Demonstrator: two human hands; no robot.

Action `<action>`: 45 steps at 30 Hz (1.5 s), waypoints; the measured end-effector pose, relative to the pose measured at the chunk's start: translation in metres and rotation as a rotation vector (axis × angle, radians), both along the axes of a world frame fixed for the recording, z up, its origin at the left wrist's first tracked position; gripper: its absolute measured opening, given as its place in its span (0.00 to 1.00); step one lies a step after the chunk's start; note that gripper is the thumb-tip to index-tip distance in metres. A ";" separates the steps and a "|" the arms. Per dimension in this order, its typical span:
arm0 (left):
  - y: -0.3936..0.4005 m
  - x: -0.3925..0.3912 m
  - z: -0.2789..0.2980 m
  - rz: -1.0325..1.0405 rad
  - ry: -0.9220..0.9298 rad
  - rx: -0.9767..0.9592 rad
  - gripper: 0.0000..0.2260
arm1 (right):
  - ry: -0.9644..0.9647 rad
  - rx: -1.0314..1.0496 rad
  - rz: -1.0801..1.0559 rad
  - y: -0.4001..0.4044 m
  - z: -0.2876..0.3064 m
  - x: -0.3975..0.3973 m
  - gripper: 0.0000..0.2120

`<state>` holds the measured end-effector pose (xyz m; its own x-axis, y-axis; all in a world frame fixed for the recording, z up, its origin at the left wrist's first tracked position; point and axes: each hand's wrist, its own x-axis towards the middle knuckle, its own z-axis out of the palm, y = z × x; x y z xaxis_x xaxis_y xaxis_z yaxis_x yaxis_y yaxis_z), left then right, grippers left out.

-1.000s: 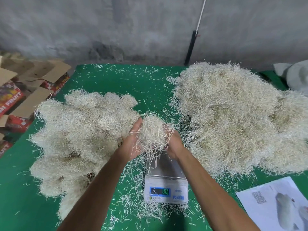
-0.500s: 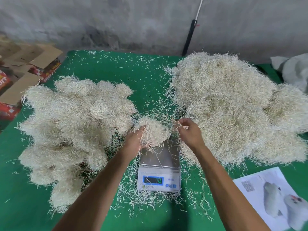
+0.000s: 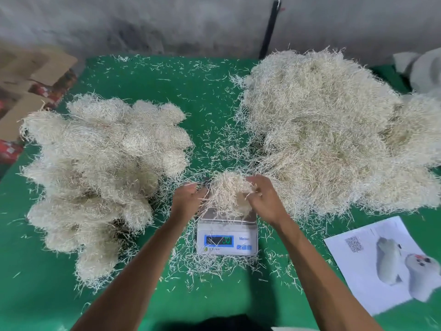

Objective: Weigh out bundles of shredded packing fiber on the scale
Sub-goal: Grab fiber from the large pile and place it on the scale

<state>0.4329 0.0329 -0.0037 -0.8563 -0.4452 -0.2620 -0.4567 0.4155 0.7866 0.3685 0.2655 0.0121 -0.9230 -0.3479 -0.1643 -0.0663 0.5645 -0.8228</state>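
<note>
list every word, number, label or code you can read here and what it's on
"00": last digits on the scale display; anything before them is too dim to read.
"Me...": brand word right of the display, blurred after the first letters.
QR code on the printed sheet: a pattern only, no legible text.
Red cartons at the left edge: print too blurred to read.

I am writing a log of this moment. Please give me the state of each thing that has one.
fiber bundle: held over the scale pan by both hands
scale: switched on, display lit
left hand: grips the bundle
right hand: grips the bundle
cardboard box: flaps open
</note>
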 end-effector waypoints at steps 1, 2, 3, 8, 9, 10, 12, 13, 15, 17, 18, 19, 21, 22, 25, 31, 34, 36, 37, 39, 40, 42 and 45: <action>-0.002 0.001 0.000 -0.002 0.017 0.029 0.08 | -0.045 -0.109 -0.043 0.005 0.001 0.003 0.20; -0.004 0.003 0.000 0.036 0.014 0.119 0.08 | -0.066 -0.184 -0.095 0.010 0.002 0.006 0.20; -0.005 0.004 0.002 0.099 0.024 0.244 0.10 | -0.061 -0.221 -0.139 0.012 0.003 0.008 0.21; -0.001 0.020 0.003 0.215 0.152 0.407 0.14 | -0.145 -0.307 -0.364 0.021 -0.005 0.014 0.26; 0.000 0.023 0.004 0.230 0.181 0.407 0.15 | -0.149 -0.319 -0.386 0.024 -0.007 0.015 0.26; 0.001 0.025 0.005 0.240 0.204 0.405 0.15 | -0.145 -0.327 -0.399 0.026 -0.009 0.015 0.26; 0.002 0.029 0.009 0.248 0.248 0.427 0.11 | -0.112 -0.297 -0.403 0.029 -0.013 0.015 0.24; 0.001 0.031 0.009 0.240 0.278 0.425 0.08 | -0.093 -0.281 -0.398 0.031 -0.015 0.014 0.22; 0.001 0.035 0.008 0.217 0.322 0.414 0.06 | -0.084 -0.265 -0.402 0.033 -0.019 0.012 0.19; 0.001 0.039 0.008 0.219 0.327 0.448 0.14 | -0.086 -0.255 -0.420 0.035 -0.022 0.011 0.16; 0.001 0.040 0.008 0.223 0.318 0.470 0.19 | -0.084 -0.244 -0.429 0.035 -0.023 0.011 0.16; 0.001 0.042 0.008 0.226 0.309 0.483 0.23 | -0.081 -0.237 -0.440 0.034 -0.025 0.012 0.17; 0.001 0.043 0.007 0.236 0.299 0.485 0.27 | -0.080 -0.245 -0.467 0.033 -0.027 0.013 0.15; 0.001 0.044 0.007 0.242 0.294 0.480 0.27 | -0.082 -0.255 -0.485 0.032 -0.027 0.014 0.15; 0.002 0.044 0.008 0.268 0.275 0.485 0.25 | -0.056 -0.248 -0.539 0.031 -0.029 0.013 0.11; 0.001 0.042 0.007 0.312 0.239 0.553 0.28 | -0.107 -0.245 -0.625 0.030 -0.033 0.012 0.20; 0.003 0.033 0.006 0.317 0.182 0.535 0.24 | -0.125 -0.263 -0.592 0.024 -0.033 0.010 0.23; 0.008 0.023 0.007 0.287 0.121 0.500 0.19 | -0.107 -0.232 -0.535 0.013 -0.030 0.006 0.22; 0.010 0.017 0.007 0.252 0.089 0.478 0.18 | -0.095 -0.224 -0.499 0.006 -0.028 0.004 0.21; 0.019 0.007 0.007 0.211 0.062 0.491 0.15 | -0.089 -0.245 -0.412 -0.011 -0.025 0.002 0.17; 0.025 0.002 0.008 0.212 0.048 0.521 0.14 | -0.102 -0.262 -0.368 -0.021 -0.023 0.005 0.15; 0.035 -0.009 0.015 0.266 -0.021 0.572 0.17 | -0.171 -0.315 -0.280 -0.042 -0.022 0.013 0.12; 0.042 -0.023 0.032 0.378 -0.093 0.836 0.27 | -0.291 -0.358 -0.232 -0.067 -0.012 0.028 0.21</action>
